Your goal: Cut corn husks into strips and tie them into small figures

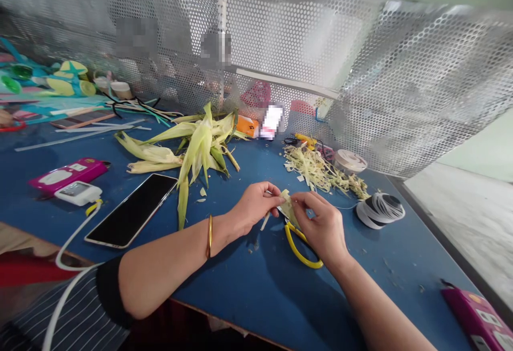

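A small pale green piece of corn husk (287,207) is held above the blue table, between my two hands. My left hand (256,205), below a gold bangle, pinches its left side. The fingertips of my right hand (323,226) are closed on its other side. A thin pale strip (265,221) hangs below my left fingers. Yellow-handled scissors (310,263) lie on the table under my hands, with their blades mostly hidden by the husk and my right hand. Beyond my left hand is a pile of whole corn husks (202,140).
Shredded husk strips (306,165) lie beyond my right hand, near a tape roll (350,160) and a grey-white thread spool (377,212). A phone (132,209) and a white corded device (79,193) are at left. A perforated metal screen (288,36) borders the table's far side.
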### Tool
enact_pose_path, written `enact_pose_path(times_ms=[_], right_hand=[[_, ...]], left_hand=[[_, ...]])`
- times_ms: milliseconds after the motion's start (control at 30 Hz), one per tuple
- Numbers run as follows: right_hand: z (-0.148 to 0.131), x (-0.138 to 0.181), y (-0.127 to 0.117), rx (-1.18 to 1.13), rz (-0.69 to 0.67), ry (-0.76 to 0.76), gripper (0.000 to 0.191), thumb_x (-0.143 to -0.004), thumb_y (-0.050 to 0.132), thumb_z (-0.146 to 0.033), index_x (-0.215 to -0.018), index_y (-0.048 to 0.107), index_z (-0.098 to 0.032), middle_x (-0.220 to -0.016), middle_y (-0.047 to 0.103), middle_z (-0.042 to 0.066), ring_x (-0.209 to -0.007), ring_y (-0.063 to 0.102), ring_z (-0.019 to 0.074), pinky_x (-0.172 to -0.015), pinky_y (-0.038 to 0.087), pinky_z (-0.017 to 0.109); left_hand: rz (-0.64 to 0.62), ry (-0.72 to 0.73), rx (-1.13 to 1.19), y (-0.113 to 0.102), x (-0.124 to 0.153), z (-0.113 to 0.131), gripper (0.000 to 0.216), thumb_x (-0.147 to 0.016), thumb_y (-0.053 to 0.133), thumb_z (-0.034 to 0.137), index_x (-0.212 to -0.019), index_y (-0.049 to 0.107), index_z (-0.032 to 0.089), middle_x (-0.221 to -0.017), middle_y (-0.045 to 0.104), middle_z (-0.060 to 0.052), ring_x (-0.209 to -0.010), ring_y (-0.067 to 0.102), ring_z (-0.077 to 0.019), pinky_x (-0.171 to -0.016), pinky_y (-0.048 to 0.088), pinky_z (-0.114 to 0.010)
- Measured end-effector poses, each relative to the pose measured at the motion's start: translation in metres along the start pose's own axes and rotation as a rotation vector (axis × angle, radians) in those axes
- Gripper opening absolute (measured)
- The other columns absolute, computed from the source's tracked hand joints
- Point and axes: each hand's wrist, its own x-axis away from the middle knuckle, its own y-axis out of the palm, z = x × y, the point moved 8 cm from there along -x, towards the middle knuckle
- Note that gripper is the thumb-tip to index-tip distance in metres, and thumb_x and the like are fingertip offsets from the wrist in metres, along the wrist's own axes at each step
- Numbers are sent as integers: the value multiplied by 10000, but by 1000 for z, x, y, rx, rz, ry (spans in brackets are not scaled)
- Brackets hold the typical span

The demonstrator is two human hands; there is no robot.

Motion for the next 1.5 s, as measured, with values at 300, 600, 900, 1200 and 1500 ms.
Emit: enact_pose_path(times_ms=[300, 600, 900, 1200, 1500], right_hand=[[18, 0, 4, -108, 4, 219, 126, -826, 574, -219, -786, 692, -212, -689, 667, -10, -608, 571, 132, -599, 438, 229], [27, 4, 8, -222, 15, 376, 136, -812, 627, -338, -782, 632, -206, -683, 676, -2, -578, 576, 137, -559, 440, 236], [23, -2, 8, -259, -133, 279, 167, -893, 515, -306, -1015, 587, -218, -794, 694, 8, -695, 657, 165, -661, 489, 266], [14, -4, 14, -179, -277, 240, 286, -927, 451, -372, -930, 690, -214, -756, 694, 14, -656, 613, 161, -628, 443, 259], [30, -3, 14, -363, -119, 361, 200, -784, 630, -371, -683, 650, -200, -726, 618, 23, -689, 549, 166, -615, 422, 271]], left_hand=[[-15, 30, -25, 4, 5, 6, 131, -783, 660, 110, -748, 542, 154, -516, 543, 72, -430, 499, -54, -471, 340, -181], [-38, 165, -193, 4, 3, 6, 173, -792, 673, 220, -853, 515, 184, -611, 639, 43, -466, 558, -88, -467, 384, -192], [-65, 222, -333, 5, 3, 8, 295, -793, 654, 210, -1058, 528, 183, -696, 698, 25, -476, 579, -103, -510, 450, -220], [-23, 362, -782, 12, 14, 23, 512, -810, 636, 208, -1308, 516, 214, -879, 759, -27, -856, 694, -212, -695, 458, -264], [-111, 304, -631, 19, 15, 12, 643, -731, 651, 139, -1357, 528, 223, -718, 723, 6, -620, 645, -178, -608, 429, -242]])
